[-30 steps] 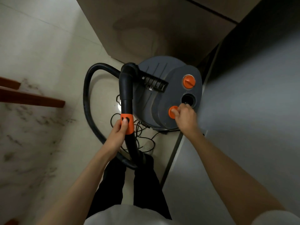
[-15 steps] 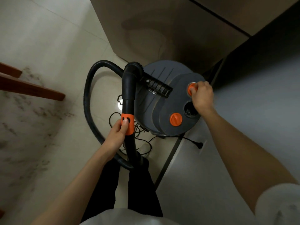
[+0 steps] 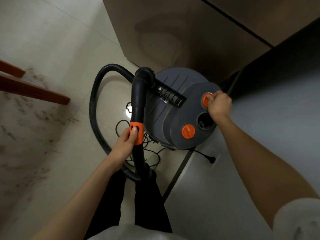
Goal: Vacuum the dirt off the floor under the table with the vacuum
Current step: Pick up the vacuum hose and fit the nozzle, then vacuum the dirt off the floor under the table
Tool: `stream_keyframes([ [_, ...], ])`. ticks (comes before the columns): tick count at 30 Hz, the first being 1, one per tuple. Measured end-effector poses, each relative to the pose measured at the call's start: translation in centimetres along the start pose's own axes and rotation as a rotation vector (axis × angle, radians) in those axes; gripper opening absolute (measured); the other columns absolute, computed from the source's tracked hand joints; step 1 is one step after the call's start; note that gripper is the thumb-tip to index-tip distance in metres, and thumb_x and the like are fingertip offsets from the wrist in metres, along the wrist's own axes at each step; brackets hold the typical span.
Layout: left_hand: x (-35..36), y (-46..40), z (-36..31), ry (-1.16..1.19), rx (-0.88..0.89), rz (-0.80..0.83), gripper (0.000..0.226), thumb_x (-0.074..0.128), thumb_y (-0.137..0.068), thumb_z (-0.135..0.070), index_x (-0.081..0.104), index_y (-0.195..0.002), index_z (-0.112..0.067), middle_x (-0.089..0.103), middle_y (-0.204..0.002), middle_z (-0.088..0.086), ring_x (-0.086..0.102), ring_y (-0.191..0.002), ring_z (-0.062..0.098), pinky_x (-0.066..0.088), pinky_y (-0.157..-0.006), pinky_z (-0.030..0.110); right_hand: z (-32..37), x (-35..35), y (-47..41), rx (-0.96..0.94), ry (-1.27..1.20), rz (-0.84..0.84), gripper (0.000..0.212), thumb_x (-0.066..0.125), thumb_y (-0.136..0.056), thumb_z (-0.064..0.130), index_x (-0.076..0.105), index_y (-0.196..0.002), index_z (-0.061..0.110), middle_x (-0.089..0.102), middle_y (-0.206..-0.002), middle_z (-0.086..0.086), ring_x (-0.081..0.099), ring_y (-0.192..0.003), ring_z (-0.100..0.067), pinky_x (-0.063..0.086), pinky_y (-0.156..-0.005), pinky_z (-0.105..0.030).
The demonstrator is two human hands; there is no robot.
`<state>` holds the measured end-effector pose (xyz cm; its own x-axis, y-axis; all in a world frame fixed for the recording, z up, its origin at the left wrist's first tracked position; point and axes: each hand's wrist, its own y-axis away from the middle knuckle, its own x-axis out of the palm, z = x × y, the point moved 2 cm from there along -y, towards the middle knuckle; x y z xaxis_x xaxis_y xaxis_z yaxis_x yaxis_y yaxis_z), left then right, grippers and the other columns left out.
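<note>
I'm at the start-up step, I judge: my right hand (image 3: 218,106) pinches the upper orange knob (image 3: 206,99) on the grey vacuum (image 3: 174,116) at frame centre, fingers curled round it. My left hand (image 3: 125,143) grips the black wand (image 3: 138,108) at its orange collar (image 3: 136,132), thumb on top. The dirt (image 3: 34,116) speckles the pale floor at the left of the frame, beside a red-brown table rail (image 3: 34,91). Next, I reckon, the knob wants turning, then the wand must swing left toward that dirt. The plug (image 3: 212,159) lies loose on the floor, lower right of the vacuum. I cannot read the knob's setting, the nozzle end sits behind the wand, and the table is cut off.
</note>
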<state>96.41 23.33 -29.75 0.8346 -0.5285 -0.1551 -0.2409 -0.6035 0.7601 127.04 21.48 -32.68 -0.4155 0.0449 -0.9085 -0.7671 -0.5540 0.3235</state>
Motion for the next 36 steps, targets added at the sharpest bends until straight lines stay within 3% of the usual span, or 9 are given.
stream_keyframes([
  [2, 0.1, 0.2, -0.2, 0.002, 0.003, 0.001, 0.018, 0.032, -0.099, -0.042, 0.046, -0.091, -0.034, 0.052, -0.092, -0.009, 0.050, -0.085, 0.005, 0.038, -0.070, 0.018, -0.1, -0.1, 0.0, 0.018, -0.028, 0.011, 0.033, 0.049, -0.099, 0.023, 0.059, -0.116, -0.003, 0.059, -0.120, -0.022, 0.055, -0.111, -0.034, 0.044, -0.089, -0.037],
  [6, -0.1, 0.8, -0.5, 0.050, 0.006, 0.019, 0.018, 0.035, -0.099, -0.041, 0.044, -0.109, -0.028, 0.052, -0.093, -0.012, 0.051, -0.085, 0.002, 0.038, -0.080, 0.026, 0.7, -0.3, 1.8, 0.023, -0.147, 0.001, 0.034, 0.048, -0.098, 0.021, 0.057, -0.120, -0.003, 0.053, -0.125, -0.023, 0.052, -0.114, -0.035, 0.039, -0.094, -0.035],
  [10, -0.5, 1.9, -1.0, 0.172, -0.007, 0.047, 0.006, 0.043, -0.098, -0.035, 0.045, -0.097, -0.030, 0.054, -0.093, -0.008, 0.054, -0.085, 0.007, 0.043, -0.068, 0.020, 4.0, 0.0, 7.4, -0.146, -0.290, -0.007, 0.025, 0.049, -0.097, 0.017, 0.062, -0.109, -0.001, 0.056, -0.116, -0.019, 0.052, -0.109, -0.029, 0.035, -0.091, -0.027],
  [15, -3.2, 4.2, -2.7, 0.292, 0.022, 0.014, 0.021, 0.046, -0.097, -0.029, 0.046, -0.112, -0.015, 0.056, -0.099, 0.002, 0.058, -0.084, 0.012, 0.050, -0.066, 0.024, 9.3, 2.6, 16.8, -0.186, -0.521, 0.633, 0.028, 0.044, -0.100, 0.028, 0.063, -0.094, 0.008, 0.065, -0.078, -0.005, 0.061, -0.072, -0.015, 0.049, -0.074, -0.029],
  [19, -7.5, 5.8, -3.2, 0.473, 0.027, -0.042, 0.032, 0.050, -0.095, -0.033, 0.047, -0.118, -0.010, 0.057, -0.105, 0.006, 0.058, -0.101, 0.023, 0.051, -0.081, 0.036, 11.4, 3.7, 22.4, -0.148, -0.634, 0.951, 0.028, 0.042, -0.100, 0.038, 0.061, -0.092, 0.018, 0.061, -0.081, 0.004, 0.058, -0.077, -0.008, 0.046, -0.075, -0.022],
  [22, -11.3, 7.5, -2.5, 0.679, 0.011, -0.052, 0.032, 0.049, -0.096, -0.032, 0.046, -0.117, -0.009, 0.056, -0.106, 0.007, 0.058, -0.100, 0.025, 0.052, -0.082, 0.041, 12.6, 3.8, 25.1, -0.297, -0.509, 0.962, 0.030, 0.057, -0.092, 0.041, 0.060, -0.108, 0.016, 0.064, -0.101, 0.001, 0.060, -0.099, -0.011, 0.045, -0.090, -0.027],
  [26, -14.9, 10.0, -0.5, 0.872, -0.004, 0.015, 0.024, 0.046, -0.097, -0.033, 0.050, -0.106, -0.011, 0.055, -0.108, 0.009, 0.057, -0.099, 0.026, 0.052, -0.077, 0.042, 14.8, 3.4, 29.2, -0.427, -0.381, 0.840, 0.036, 0.055, -0.091, 0.047, 0.059, -0.100, 0.012, 0.062, -0.082, 0.006, 0.060, -0.078, -0.011, 0.048, -0.075, -0.030],
  [31, -19.1, 12.7, 3.6, 1.091, -0.159, 0.026, 0.051, 0.047, -0.097, -0.034, 0.031, -0.138, -0.008, 0.052, -0.110, 0.014, 0.051, -0.116, 0.039, 0.047, -0.081, 0.054, 17.9, 2.6, 35.7, -0.543, -0.096, 0.657, 0.050, 0.037, -0.088, 0.067, 0.061, -0.093, 0.023, 0.065, -0.082, -0.003, 0.063, -0.078, -0.021, 0.051, -0.076, -0.039],
  [36, -20.9, 15.1, 8.7, 1.272, -0.349, 0.067, 0.058, 0.050, -0.095, -0.036, 0.034, -0.138, 0.000, 0.047, -0.136, 0.022, 0.048, -0.123, 0.040, 0.044, -0.081, 0.056, 20.3, 2.0, 39.1, -0.524, 0.142, 0.752, 0.057, 0.037, -0.086, 0.072, 0.065, -0.088, 0.022, 0.067, -0.077, -0.002, 0.063, -0.071, -0.018, 0.051, -0.073, -0.035],
])
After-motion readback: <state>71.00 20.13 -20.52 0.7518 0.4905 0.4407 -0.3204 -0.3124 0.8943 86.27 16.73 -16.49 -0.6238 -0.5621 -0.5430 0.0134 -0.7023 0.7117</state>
